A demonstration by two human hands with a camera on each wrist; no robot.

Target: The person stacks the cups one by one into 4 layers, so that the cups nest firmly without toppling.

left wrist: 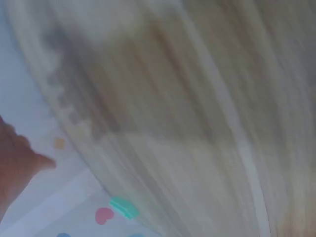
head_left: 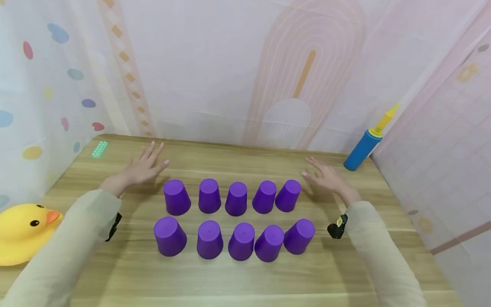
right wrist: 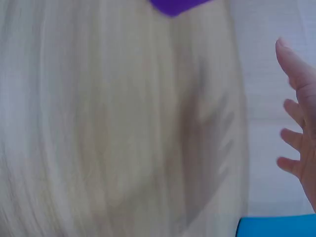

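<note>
We see a yellow duck (head_left: 23, 230) at the table's (head_left: 245, 281) left edge. Our left hand (head_left: 143, 166) hovers, fingers spread, beside ten upturned purple cups (head_left: 235, 219) in two rows; our right hand (head_left: 326, 177) likewise, empty.
</note>
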